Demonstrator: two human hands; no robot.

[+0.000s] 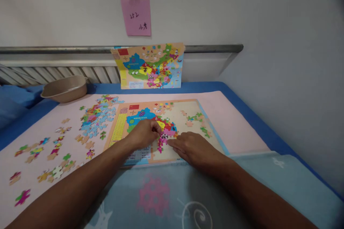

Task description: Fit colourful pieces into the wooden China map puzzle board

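A partly filled map jigsaw puzzle point(143, 114) lies in its shallow frame on the pink sheet. Over its middle, my left hand point(146, 134) is closed, thumb and fingertips together just above the yellow and pink pieces. Whatever those fingers hold, if anything, is hidden. My right hand point(192, 146) rests low over the board's lower right, fingers stretched out together towards the left. Its fingertips touch the pink panda piece area point(164, 136) or sit right beside it. Bare backing shows at the board's right, where several loose green pieces point(195, 117) lie.
Loose puzzle pieces point(98, 116) are heaped left of the board, with more scattered nearer me. A printed map picture point(150, 68) leans against the metal rail point(212, 48). Back left stands a beige basin point(66, 91). A blue-green blanket point(172, 193) covers the front.
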